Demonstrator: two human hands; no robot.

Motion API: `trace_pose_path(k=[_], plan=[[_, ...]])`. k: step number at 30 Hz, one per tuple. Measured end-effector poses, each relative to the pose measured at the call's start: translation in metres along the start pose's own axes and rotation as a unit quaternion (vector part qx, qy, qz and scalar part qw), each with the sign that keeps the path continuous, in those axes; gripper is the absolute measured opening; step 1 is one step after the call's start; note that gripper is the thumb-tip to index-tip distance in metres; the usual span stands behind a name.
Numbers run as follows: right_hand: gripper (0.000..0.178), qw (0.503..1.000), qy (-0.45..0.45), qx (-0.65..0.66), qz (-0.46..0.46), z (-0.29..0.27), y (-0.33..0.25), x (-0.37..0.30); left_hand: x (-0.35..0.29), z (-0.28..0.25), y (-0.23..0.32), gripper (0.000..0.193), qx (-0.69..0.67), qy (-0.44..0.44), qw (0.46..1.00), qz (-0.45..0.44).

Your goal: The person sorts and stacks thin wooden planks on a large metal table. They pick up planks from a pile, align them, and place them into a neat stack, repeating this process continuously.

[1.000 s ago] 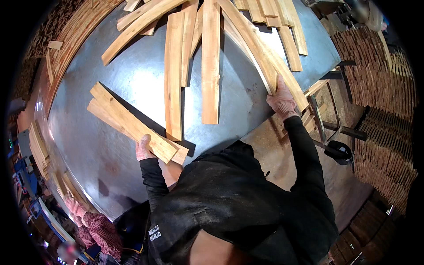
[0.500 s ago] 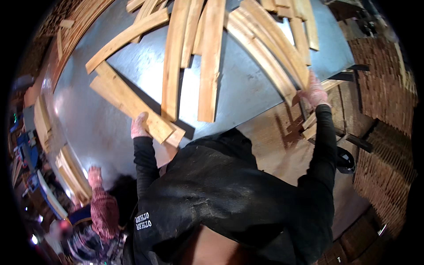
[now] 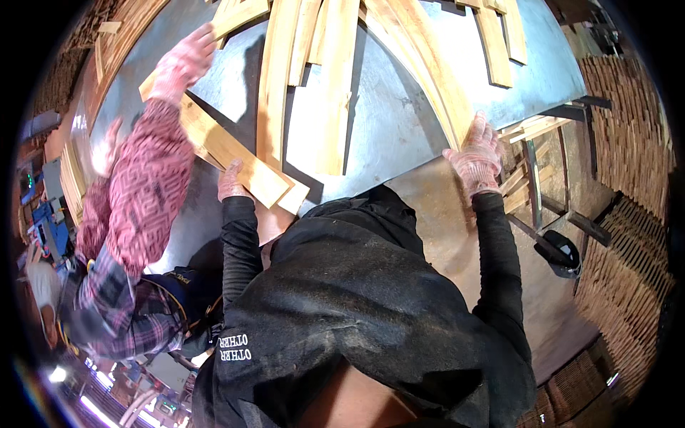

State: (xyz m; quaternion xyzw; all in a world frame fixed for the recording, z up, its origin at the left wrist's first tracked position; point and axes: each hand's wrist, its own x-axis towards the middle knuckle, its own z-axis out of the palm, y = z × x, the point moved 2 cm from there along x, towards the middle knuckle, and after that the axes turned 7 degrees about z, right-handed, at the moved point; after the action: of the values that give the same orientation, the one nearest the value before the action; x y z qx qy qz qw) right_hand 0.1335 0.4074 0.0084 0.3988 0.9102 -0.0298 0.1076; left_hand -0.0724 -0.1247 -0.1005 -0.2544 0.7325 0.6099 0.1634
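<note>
Both my hands wear pale pinkish work gloves. My left hand [image 3: 231, 180] is closed on the near end of two overlapping wooden slats [image 3: 232, 157], which lie slantwise at the table's near edge. At the right edge, my right hand [image 3: 476, 157] grips the near end of long wooden slats [image 3: 435, 78]; its thumb is on their left side and its fingers reach over the end. Between my hands, more slats [image 3: 337, 107] lie lengthwise on the grey metal table [image 3: 385, 107], untouched.
On my left, a co-worker's gloved hand [image 3: 187, 60] reaches over the slats' far end. Several short slats [image 3: 492, 53] lie at the far right. Beyond the right edge stand a dark metal frame [image 3: 534, 178], a black container [image 3: 560, 253] and tall wood stacks [image 3: 628, 121].
My right hand has moved left and slightly nearer, and the slats in it swung left. My left hand shifted slightly right and farther from me. The co-worker has leaned in and reached across the left slats.
</note>
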Motion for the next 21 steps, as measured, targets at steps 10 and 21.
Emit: trace_pose_path(k=[10,21], plan=[[0.108,0.987,-0.03,0.157,-0.021,0.017,0.069,-0.024,-0.022,0.006,-0.014,0.027,-0.207,0.007,0.978,0.025],[0.098,0.968,-0.15,0.178,0.094,-0.033,0.046,-0.057,-0.046,-0.005,-0.024,0.029,-0.237,0.001,0.972,-0.001]])
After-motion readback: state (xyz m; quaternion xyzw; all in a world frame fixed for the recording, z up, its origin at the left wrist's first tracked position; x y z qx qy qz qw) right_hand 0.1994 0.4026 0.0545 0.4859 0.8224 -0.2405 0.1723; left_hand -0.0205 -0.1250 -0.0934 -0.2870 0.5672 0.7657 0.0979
